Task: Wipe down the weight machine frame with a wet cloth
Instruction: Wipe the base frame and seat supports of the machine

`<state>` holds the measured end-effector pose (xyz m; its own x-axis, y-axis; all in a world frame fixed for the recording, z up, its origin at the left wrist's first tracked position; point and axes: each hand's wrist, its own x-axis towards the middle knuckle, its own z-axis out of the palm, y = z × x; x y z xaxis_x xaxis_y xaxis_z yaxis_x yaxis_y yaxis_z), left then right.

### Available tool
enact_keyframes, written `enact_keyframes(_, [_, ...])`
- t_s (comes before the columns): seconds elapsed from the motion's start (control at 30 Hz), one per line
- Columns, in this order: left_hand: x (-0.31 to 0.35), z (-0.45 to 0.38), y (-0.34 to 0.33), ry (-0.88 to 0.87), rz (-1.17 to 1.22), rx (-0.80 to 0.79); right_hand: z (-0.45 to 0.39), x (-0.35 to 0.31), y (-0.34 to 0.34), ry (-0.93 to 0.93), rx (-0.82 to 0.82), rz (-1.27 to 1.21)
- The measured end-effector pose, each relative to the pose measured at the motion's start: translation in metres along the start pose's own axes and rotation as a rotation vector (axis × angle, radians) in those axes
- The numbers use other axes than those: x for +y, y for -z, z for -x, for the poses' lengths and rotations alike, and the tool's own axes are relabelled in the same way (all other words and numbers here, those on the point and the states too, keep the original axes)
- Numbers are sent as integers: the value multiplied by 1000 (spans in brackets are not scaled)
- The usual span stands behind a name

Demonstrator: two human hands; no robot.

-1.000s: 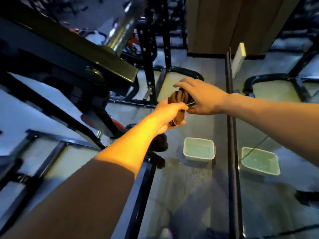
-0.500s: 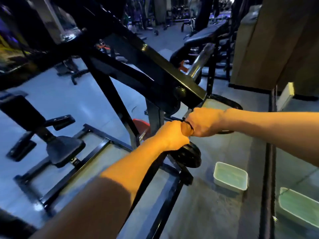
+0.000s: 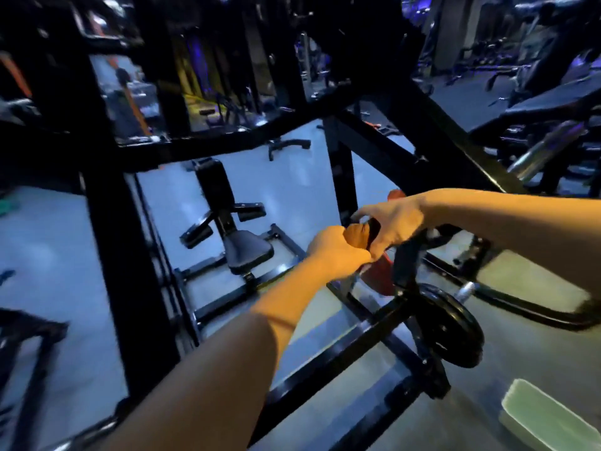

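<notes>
Two hands, centre frame: your left hand [image 3: 338,252] and right hand [image 3: 390,222] each grip the bunched brown cloth [image 3: 359,234]. Wring firmly, then wipe the black steel machine frame [image 3: 351,177].

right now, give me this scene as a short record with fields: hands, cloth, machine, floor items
left hand: grips one end of the cloth
right hand: grips the other end
cloth: brown, bunched between both hands, off the frame
machine frame: black bars, blurred
weight plate: black, low on the frame
tub: pale green, on floor at lower right
</notes>
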<state>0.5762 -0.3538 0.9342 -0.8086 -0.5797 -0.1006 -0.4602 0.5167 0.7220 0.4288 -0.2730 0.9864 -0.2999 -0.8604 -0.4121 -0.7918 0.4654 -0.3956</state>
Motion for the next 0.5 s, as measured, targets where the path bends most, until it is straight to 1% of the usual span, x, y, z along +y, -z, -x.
enact_keyframes(0.1, [0, 19, 44, 73, 253, 127, -13, -47, 31, 108, 90, 44])
enact_keyframes(0.2, [3, 43, 89, 121, 447, 323, -15, -100, 50, 224, 246, 28])
enact_keyframes(0.27, [3, 63, 117, 108, 472, 495, -20, -134, 54, 312, 301, -8])
enact_keyframes(0.3, [2, 67, 124, 88, 489, 534, -22, -145, 54, 347, 321, -54])
enact_keyframes(0.37, [-2, 87, 145, 67, 483, 644, -22, -179, 53, 481, 325, -128])
enact_keyframes(0.43, [-10, 114, 163, 64, 478, 771, -16, -217, 48, 628, 298, -173])
enact_keyframes(0.47, [-7, 117, 165, 56, 501, 791, -12, -221, 50, 663, 297, -205])
enact_keyframes(0.5, [-18, 135, 182, 62, 499, 879, -12, -251, 42, 744, 256, -243])
